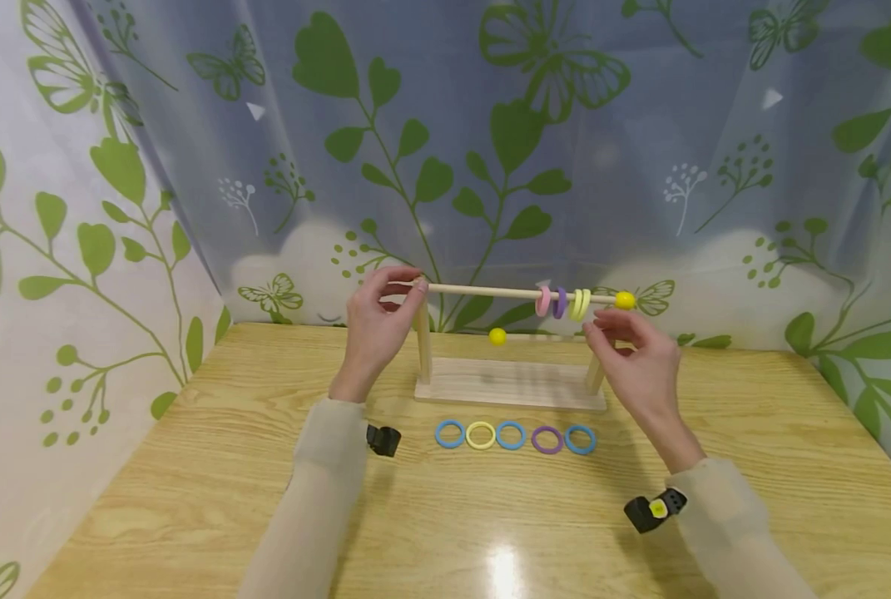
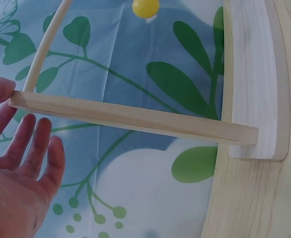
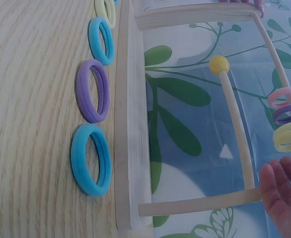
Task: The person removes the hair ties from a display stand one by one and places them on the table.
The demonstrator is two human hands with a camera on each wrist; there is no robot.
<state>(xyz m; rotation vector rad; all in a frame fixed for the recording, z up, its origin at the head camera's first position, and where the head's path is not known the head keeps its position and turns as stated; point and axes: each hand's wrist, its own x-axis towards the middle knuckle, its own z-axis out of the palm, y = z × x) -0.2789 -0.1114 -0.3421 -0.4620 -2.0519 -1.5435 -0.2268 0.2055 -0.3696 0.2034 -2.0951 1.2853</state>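
My left hand (image 1: 381, 320) pinches the top left corner of a wooden stand (image 1: 508, 384), where the upper rod (image 1: 482, 290) meets the post. On that rod hang a pink hair tie (image 1: 543, 302), a purple hair tie (image 1: 560, 303) and two yellow hair ties (image 1: 581, 305), toward its right end, which bears a yellow ball (image 1: 625, 300). My right hand (image 1: 643, 366) is just below the yellow ties beside the right post, fingers loosely extended, thumb tip close to the ties. The lower rod (image 3: 237, 119) carries a yellow ball (image 3: 219, 65) at its left end.
In front of the stand, a row of hair ties lies on the wooden table (image 1: 445, 516): blue (image 1: 450, 433), yellow (image 1: 481, 435), blue, purple (image 1: 546, 439) and blue (image 1: 581, 439). A leaf-patterned curtain (image 1: 430, 166) hangs behind the table.
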